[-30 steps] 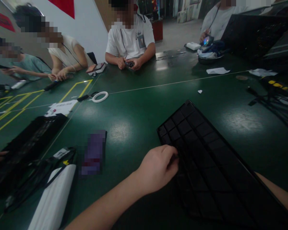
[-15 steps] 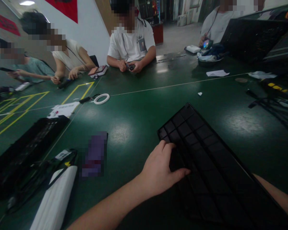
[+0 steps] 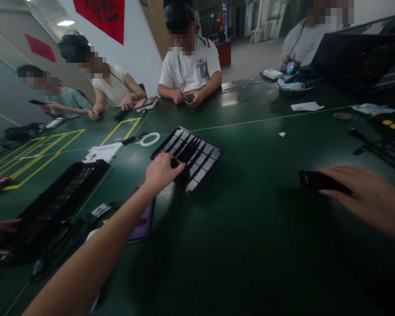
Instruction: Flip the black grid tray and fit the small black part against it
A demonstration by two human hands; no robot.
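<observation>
My left hand pinches the near edge of a black gridded tray, thumb on the upper face. The tray is tilted, and light glints off its square cells. At the right, my right hand is wrapped round a small black elongated object, just above the green table; its kind I cannot make out. A phone lies partly hidden under my left forearm.
Left of me are a long black case with another person's hand at its near end, and tangled cables. A white tape roll lies behind the tray. Several people sit across the table. Cables lie at the right.
My left hand has carried the tray left and away from me. My right hand, earlier behind the tray, is now apart at the right with a black object. A hand has appeared at the left edge.
</observation>
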